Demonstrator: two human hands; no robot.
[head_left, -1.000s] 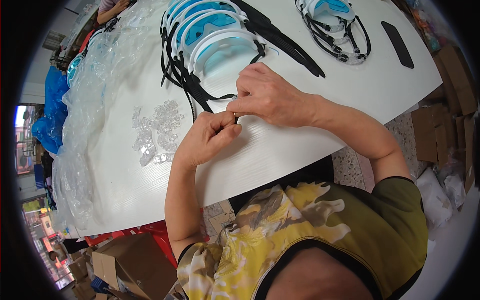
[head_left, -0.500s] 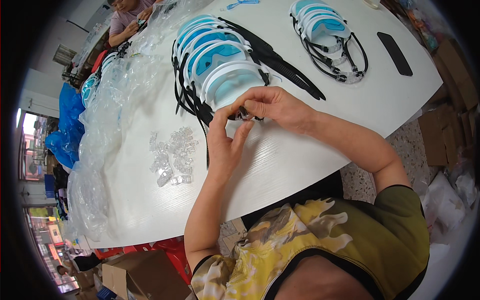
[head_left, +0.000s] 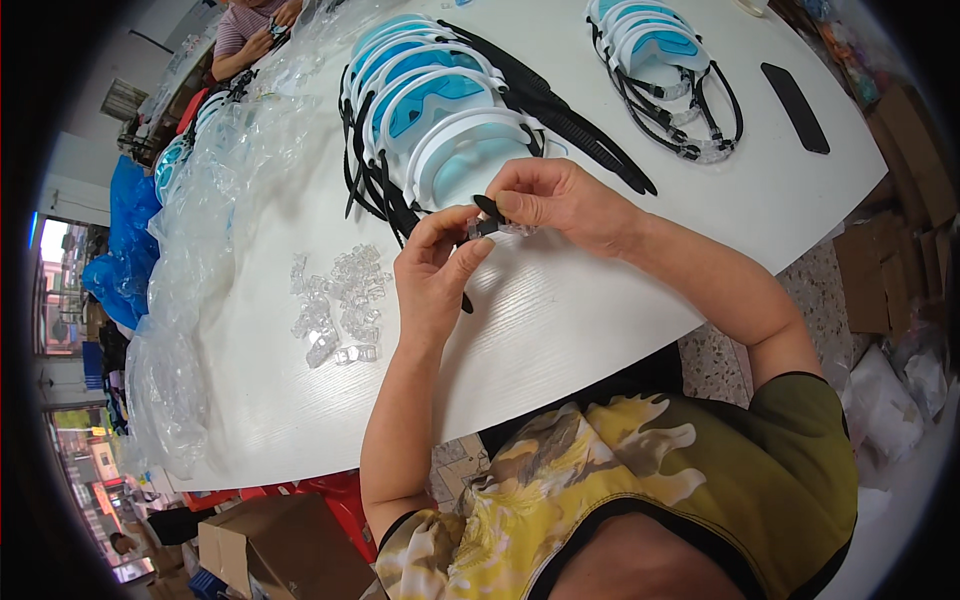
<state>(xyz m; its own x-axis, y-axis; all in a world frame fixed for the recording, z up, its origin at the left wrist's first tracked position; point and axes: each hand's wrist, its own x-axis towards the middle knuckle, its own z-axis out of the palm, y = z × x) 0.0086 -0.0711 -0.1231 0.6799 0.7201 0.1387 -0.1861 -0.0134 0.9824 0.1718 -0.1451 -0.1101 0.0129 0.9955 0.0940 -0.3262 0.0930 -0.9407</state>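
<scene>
In front of the nearest swim goggles (head_left: 440, 150), both my hands are closed around a small clear plastic buckle (head_left: 476, 229) with a black strap (head_left: 488, 208) running through it. My left hand (head_left: 432, 275) pinches the buckle between thumb and fingers. My right hand (head_left: 570, 205) grips the strap's end, which sticks up by its thumb. Another black strap tip (head_left: 467, 303) pokes out below my left hand. The goggles, white-framed with blue lenses, stand in a row with their straps trailing. Left of my left hand lies a pile of loose clear buckles (head_left: 345, 300).
A second group of goggles (head_left: 655, 45) with looped straps sits at the far right, near a flat black strip (head_left: 795, 108). Clear plastic sheeting (head_left: 190, 320) covers the table's left edge. Across the table another person (head_left: 250, 35) handles something small. Cardboard boxes (head_left: 285, 545) stand below.
My hands have drawn slightly apart. The black strap end now stands up from the buckle, and a strap tip has come into sight below my left hand.
</scene>
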